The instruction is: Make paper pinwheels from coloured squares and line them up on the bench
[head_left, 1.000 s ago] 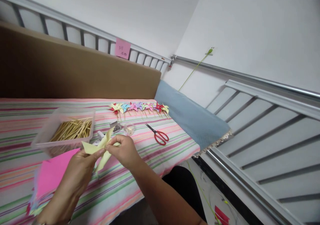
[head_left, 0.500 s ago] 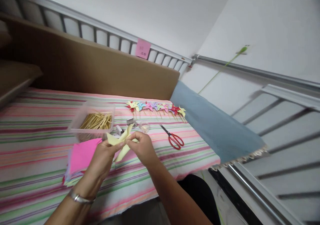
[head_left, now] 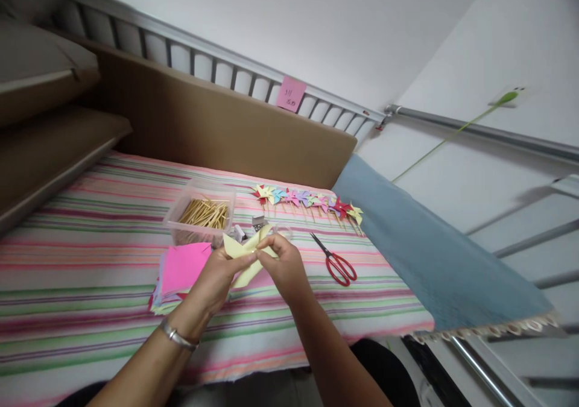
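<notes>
A pale yellow paper pinwheel (head_left: 246, 279) is held above the striped cloth between both hands. My left hand (head_left: 221, 274) pinches its left side, thumb near the centre. My right hand (head_left: 284, 265) has its fingertips closed at the pinwheel's middle; whether they hold a small pin too I cannot make out. Just left of the hands lies a stack of coloured paper squares (head_left: 185, 268), bright pink on top. Behind them stand a clear plastic box (head_left: 174, 217) of thin wooden sticks (head_left: 204, 213) and a small open metal-grey box (head_left: 259, 221).
Red-handled scissors (head_left: 340, 268) lie to the right, blades pointing away. A row of finished pinwheels (head_left: 307, 199) on sticks lies at the back right. A cardboard panel (head_left: 217, 126) borders the rear, cardboard boxes (head_left: 58, 148) the left. A blue cloth (head_left: 420, 232) hangs at the right.
The camera view has swung, so everything sits further right in the picture. Both hands still grip the yellow pinwheel at its centre, with only slight finger movement.
</notes>
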Demonstrator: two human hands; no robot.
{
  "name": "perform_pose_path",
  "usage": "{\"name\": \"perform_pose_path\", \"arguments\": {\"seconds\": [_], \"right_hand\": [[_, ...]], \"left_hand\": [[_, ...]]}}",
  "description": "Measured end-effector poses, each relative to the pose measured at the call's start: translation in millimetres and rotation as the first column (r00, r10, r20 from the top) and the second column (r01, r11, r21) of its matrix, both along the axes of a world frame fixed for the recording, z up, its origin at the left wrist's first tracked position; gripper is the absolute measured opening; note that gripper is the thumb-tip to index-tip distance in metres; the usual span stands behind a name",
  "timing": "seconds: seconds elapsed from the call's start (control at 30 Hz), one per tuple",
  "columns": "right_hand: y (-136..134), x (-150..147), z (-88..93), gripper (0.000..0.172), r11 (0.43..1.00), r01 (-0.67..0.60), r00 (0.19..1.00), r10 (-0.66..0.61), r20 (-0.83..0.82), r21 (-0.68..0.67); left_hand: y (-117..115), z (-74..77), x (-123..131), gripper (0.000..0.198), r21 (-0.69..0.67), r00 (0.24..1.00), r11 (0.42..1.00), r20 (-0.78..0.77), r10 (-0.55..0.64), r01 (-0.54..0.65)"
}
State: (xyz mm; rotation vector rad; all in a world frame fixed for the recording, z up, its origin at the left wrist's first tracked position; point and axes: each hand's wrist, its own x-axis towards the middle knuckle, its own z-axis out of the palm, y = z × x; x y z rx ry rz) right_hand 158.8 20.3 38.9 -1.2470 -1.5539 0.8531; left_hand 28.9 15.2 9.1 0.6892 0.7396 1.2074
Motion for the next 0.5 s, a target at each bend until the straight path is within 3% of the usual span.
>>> {"name": "perform_pose_path", "arguments": {"seconds": [0.23, 0.4, 0.5], "right_hand": [[-4.0, 7.5, 11.6, 0.01, 0.991, -0.122, 0.992, 0.12, 0.034, 0.051], [23.4, 7.3, 28.9, 0.014, 0.996, -0.047, 0.999, 0.046, 0.022, 0.077], [57.8, -17.8, 27.5, 0.014, 0.988, -0.115, 0.979, 0.095, 0.182, 0.103]], "left_hand": [[4.5, 4.9, -13.1, 0.033, 0.04, 0.988, 0.991, -0.077, 0.133, -0.131], [8.1, 29.5, -68.7, 0.028, 0.147, 0.953, 0.949, -0.085, 0.292, -0.278], [8.1, 40.5, -109.0, 0.026, 0.159, 0.88, 0.868, 0.015, 0.475, -0.471]]}}
